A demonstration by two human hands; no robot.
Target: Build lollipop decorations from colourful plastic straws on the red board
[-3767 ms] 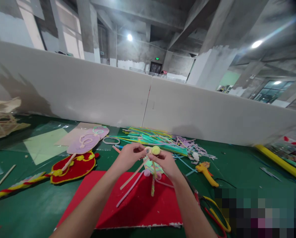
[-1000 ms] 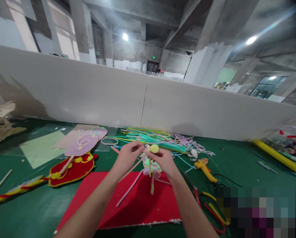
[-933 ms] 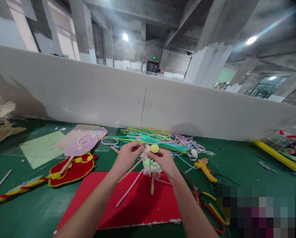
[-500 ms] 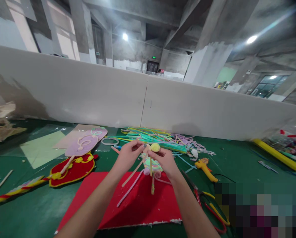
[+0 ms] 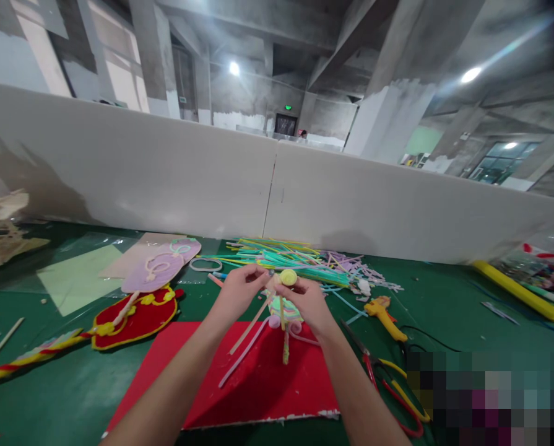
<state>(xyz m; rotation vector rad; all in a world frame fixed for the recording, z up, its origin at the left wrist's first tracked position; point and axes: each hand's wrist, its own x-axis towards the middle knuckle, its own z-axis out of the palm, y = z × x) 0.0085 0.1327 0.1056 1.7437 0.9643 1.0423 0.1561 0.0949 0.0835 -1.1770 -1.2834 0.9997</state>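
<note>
Over a red sheet (image 5: 258,396), my left hand (image 5: 244,288) pinches a pale peach strip (image 5: 253,328) whose tail hangs down to the left. My right hand (image 5: 307,297) is closed beside it, fingertips nearly meeting the left ones, holding a pale yellow coil (image 5: 288,277) with a short stem hanging below. Beneath the hands lies a pastel striped round piece (image 5: 283,308), partly hidden, with a stick (image 5: 286,350) below it and pink curls at its lower edge. One long lilac strip (image 5: 242,362) curves down over the sheet.
Colourful stems (image 5: 295,260) are heaped behind the hands. At right are a yellow glue gun (image 5: 385,316), scissors (image 5: 374,365) and a yellow bar (image 5: 522,291). A red decorated piece (image 5: 137,319) and purple shapes (image 5: 158,269) lie at left. A white partition (image 5: 188,179) stands behind.
The yellow coil and my right hand have shifted slightly left. The peach strip's tail now curves a little more and ends slightly lower.
</note>
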